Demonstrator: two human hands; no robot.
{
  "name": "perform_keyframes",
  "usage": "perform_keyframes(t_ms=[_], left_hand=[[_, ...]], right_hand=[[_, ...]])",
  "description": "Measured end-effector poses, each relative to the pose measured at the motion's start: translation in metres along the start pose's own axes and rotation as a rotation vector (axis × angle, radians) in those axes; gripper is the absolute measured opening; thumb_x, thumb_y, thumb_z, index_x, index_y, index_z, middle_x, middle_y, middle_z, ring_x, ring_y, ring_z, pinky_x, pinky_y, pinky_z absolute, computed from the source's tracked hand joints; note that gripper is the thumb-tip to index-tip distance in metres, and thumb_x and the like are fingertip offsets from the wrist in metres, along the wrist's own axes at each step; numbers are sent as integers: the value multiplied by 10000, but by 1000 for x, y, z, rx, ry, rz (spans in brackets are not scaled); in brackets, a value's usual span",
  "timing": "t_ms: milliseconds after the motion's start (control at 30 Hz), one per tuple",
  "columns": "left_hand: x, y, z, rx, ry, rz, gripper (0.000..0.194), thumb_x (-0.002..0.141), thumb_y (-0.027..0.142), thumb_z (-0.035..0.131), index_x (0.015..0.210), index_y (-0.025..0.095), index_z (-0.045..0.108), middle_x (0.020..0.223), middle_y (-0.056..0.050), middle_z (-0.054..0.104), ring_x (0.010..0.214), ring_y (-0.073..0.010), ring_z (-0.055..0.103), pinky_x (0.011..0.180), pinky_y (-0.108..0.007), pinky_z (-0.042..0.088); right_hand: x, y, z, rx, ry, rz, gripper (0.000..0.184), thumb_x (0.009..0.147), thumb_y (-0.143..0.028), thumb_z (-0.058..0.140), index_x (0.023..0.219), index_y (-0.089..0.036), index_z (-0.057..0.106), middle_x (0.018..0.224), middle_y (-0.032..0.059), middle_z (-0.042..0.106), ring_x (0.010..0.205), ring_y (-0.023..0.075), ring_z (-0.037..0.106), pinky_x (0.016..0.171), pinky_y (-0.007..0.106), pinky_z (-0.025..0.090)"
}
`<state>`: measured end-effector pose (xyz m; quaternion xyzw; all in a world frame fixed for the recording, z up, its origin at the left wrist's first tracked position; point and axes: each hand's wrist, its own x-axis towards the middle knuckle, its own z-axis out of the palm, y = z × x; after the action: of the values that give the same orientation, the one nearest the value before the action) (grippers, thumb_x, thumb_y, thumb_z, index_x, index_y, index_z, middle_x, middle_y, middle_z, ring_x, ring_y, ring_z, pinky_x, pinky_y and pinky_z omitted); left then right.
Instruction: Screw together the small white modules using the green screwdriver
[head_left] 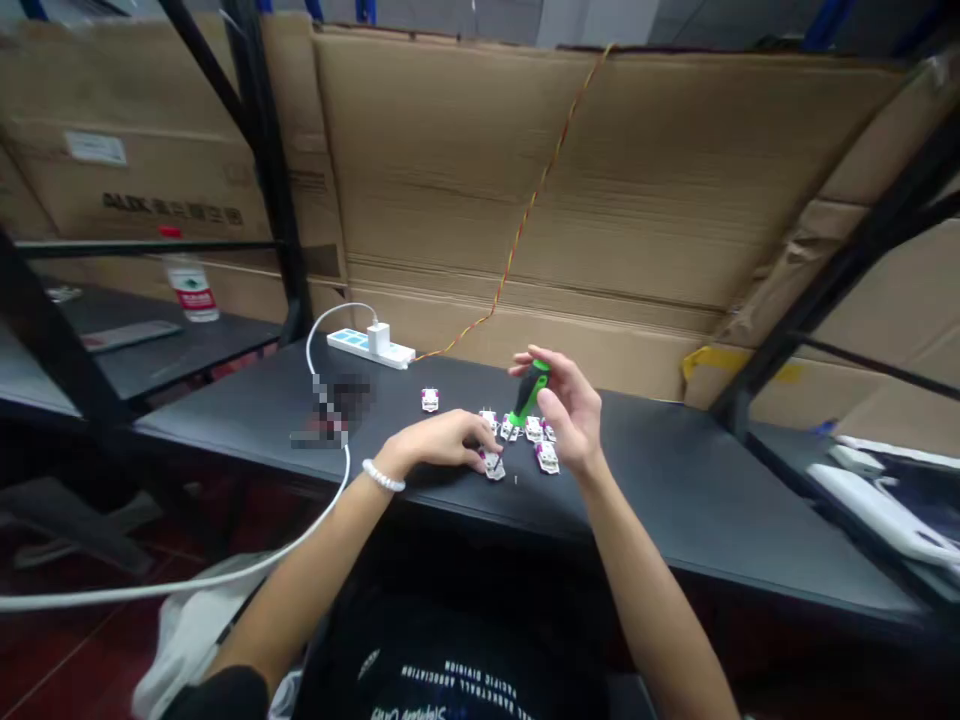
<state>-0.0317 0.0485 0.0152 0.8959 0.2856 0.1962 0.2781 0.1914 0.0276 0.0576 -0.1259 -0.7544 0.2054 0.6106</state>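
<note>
1. Head view: the right hand [574, 405] has the screwdriver [532, 392] between thumb and fingers, which are partly closed around the handle. Its tilt, handle up and shaft down to the left, seems meant to bring the tip onto the part below.
2. The left hand [454, 437] is low beside the screwdriver's shaft, fingers nearly closed on the edge of 1 part [493, 466], white with purple. This grip probably steadies it against the worktop [637, 480] under the tool; the exact finger contact is too small to tell.
3. Other parts [547, 458] sit just behind and to the right of the screwdriver's shaft, bunched perhaps for easy reach. 1 lone part [430, 400] lies left of the screwdriver, apart from the bunch.
4. A tiny pin [515, 480] lies nearer the body than the screwdriver; whether it is a screw, I cannot tell.
5. The power strip [401, 358] is well left of the screwdriver, against the cardboard [480, 200], likely to leave working room.
</note>
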Motion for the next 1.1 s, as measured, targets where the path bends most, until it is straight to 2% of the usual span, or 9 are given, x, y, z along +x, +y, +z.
perform_keyframes(t_ms=[133,267,333,500,567,667,867,1100], left_hand=[[0,0,0,-1,-1,-5,239,837,173,892,1072,209,870,1178,-71,814,1118,-251,744,1033,-305,528],[0,0,0,-3,1,-8,268,840,170,887,1104,212,864,1167,-70,819,1119,-253,745,1033,-313,527],[0,1,0,-7,1,-2,265,838,163,887,1097,210,864,1151,-68,823,1106,-249,749,1021,-306,529],[0,3,-1,2,4,-14,222,836,162,887,1054,198,869,1158,-75,819,1079,-247,752,989,-295,529],[0,3,-1,-1,-2,-19,221,833,160,886,1050,198,867,1160,-75,821,1089,-246,748,994,-296,528],[1,1,-1,-12,-5,-10,230,841,175,879,1070,202,863,1165,-72,821,1098,-244,749,1006,-300,532],[1,1,-1,-7,-5,-11,243,832,162,885,1073,187,863,1154,-84,820,1091,-255,755,996,-306,542],[0,3,-1,-19,2,-16,263,837,157,881,1095,197,864,1177,-82,821,1113,-261,752,1017,-324,539]], right_hand=[[1,1,0,-141,68,-59,433,905,-393,833,1326,-342,747,1157,73,628,1062,257,651,921,436,598],[1,0,-1,-23,-20,44,453,1041,-405,645,1491,-360,628,1272,85,676,1080,256,701,972,471,610],[1,0,-1,23,-42,69,445,1067,-424,586,1506,-355,606,1320,91,673,1116,266,716,1004,497,611],[3,2,0,-164,43,93,525,909,-428,822,1403,-316,679,1221,79,651,1022,244,678,931,441,633],[2,2,1,-126,33,140,532,943,-409,782,1448,-311,646,1156,71,673,978,232,696,933,442,647],[1,2,2,-37,23,198,534,998,-402,703,1513,-316,594,1177,76,702,996,237,737,992,471,656],[0,1,2,-35,55,181,546,989,-414,714,1516,-320,604,1206,85,715,1014,256,754,998,511,675],[1,2,2,-24,65,163,541,994,-404,710,1515,-307,601,1186,83,701,1010,243,748,988,498,679]])
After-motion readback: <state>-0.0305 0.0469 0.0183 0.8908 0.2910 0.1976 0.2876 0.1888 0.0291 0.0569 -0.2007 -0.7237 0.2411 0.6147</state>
